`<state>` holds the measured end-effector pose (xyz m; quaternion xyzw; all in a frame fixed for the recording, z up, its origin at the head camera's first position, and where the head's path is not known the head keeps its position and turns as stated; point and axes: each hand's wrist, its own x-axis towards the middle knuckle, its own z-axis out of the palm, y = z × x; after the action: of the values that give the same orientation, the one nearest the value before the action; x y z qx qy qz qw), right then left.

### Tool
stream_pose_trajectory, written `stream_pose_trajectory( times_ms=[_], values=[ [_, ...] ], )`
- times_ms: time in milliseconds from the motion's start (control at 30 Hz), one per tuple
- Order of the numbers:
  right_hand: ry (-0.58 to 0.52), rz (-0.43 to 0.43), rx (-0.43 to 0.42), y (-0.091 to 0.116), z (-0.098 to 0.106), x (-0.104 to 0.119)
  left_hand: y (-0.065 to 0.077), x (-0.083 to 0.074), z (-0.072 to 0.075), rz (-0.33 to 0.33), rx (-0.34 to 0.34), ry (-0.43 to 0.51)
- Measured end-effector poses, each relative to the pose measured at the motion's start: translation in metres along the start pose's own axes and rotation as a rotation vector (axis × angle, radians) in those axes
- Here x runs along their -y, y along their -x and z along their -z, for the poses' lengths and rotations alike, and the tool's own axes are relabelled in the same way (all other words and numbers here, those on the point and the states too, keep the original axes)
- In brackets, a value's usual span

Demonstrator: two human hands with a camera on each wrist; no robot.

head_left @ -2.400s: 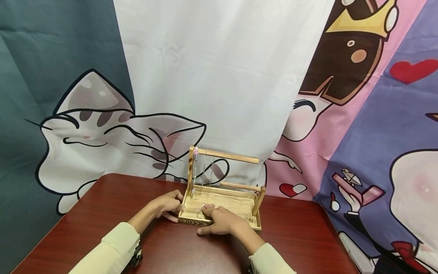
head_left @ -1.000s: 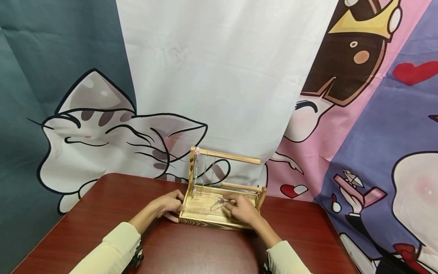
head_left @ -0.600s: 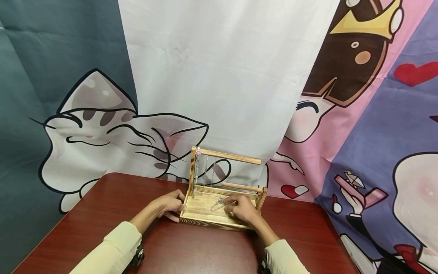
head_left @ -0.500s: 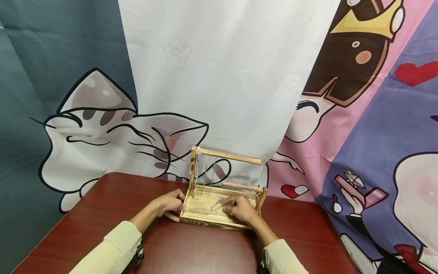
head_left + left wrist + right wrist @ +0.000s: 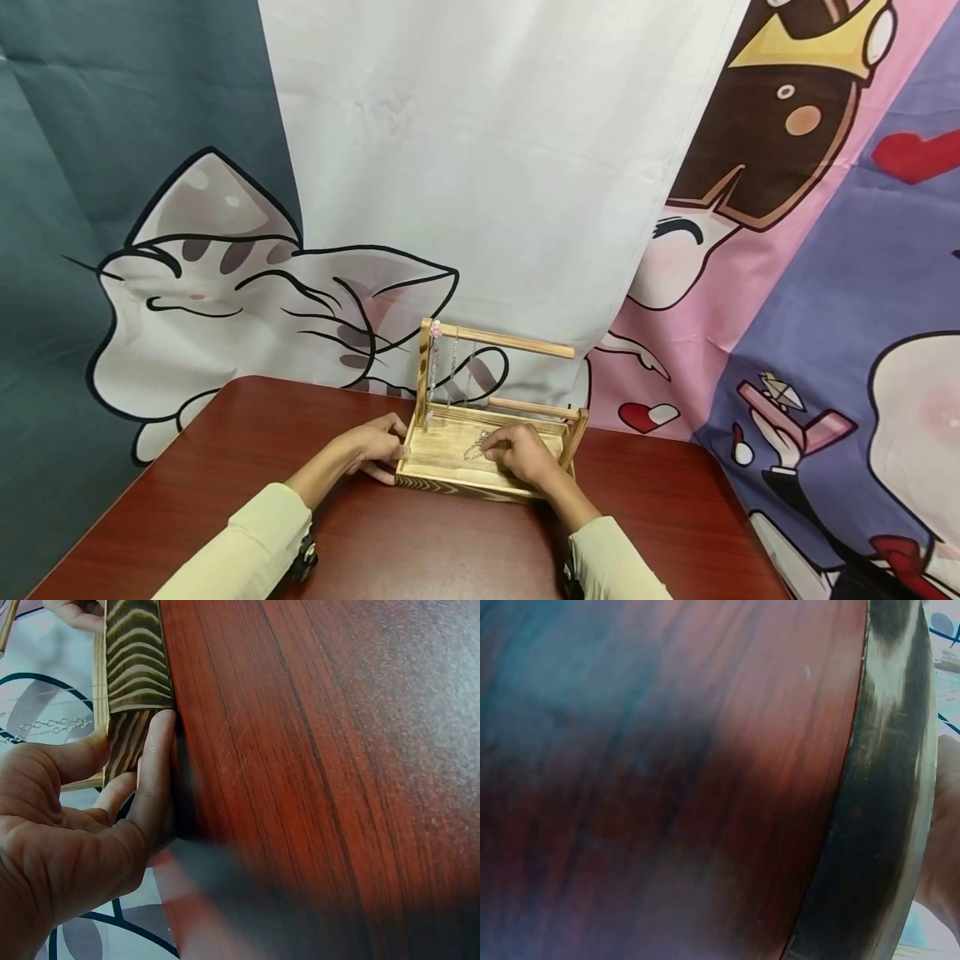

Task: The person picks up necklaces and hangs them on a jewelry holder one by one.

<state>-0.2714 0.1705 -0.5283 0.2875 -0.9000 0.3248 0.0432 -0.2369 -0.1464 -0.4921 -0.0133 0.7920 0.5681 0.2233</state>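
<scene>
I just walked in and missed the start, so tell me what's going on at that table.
A person is working at a wooden jewelry stand on a reddish table. Their left hand grips the left end of the stand's tray. Their right hand reaches into the tray, where its fingertips appear to pinch a thin chain. That chain is down in the tray, while other strands hang from the left part of the upper bar.

The stand is smooth wood, its front face boldly grained, and the chain in it looks like metal. The wood-grained tabletop has a glossy finish; the backdrop is matt, lightly creased cloth.
</scene>
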Motion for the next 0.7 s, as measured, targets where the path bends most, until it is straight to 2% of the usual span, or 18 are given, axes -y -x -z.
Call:
stream_pose_trajectory(
  times_ms=[200,267,367,467,533,600,700],
  values=[
    [0.088,0.109,0.017,0.000,0.001,-0.004,0.000,-0.002,0.001,0.006,-0.001,-0.004],
    [0.136,0.171,0.005,-0.001,-0.005,-0.018,0.001,-0.003,0.000,0.006,-0.001,-0.004],
    [0.162,0.220,-0.019,-0.006,-0.020,-0.046,0.001,-0.003,0.000,0.004,0.002,-0.004],
    [0.211,0.224,-0.043,-0.009,-0.037,-0.071,0.001,-0.003,-0.001,0.005,0.004,-0.003],
    [0.229,0.229,-0.053,-0.010,-0.042,-0.076,0.001,-0.002,-0.001,0.006,0.004,-0.003],
    [0.238,0.233,-0.056,-0.009,-0.045,-0.077,0.001,-0.002,-0.001,0.007,0.002,-0.005],
    [0.169,0.187,-0.026,-0.005,-0.039,-0.065,0.001,-0.002,-0.001,0.008,0.002,-0.008]
  ],
)
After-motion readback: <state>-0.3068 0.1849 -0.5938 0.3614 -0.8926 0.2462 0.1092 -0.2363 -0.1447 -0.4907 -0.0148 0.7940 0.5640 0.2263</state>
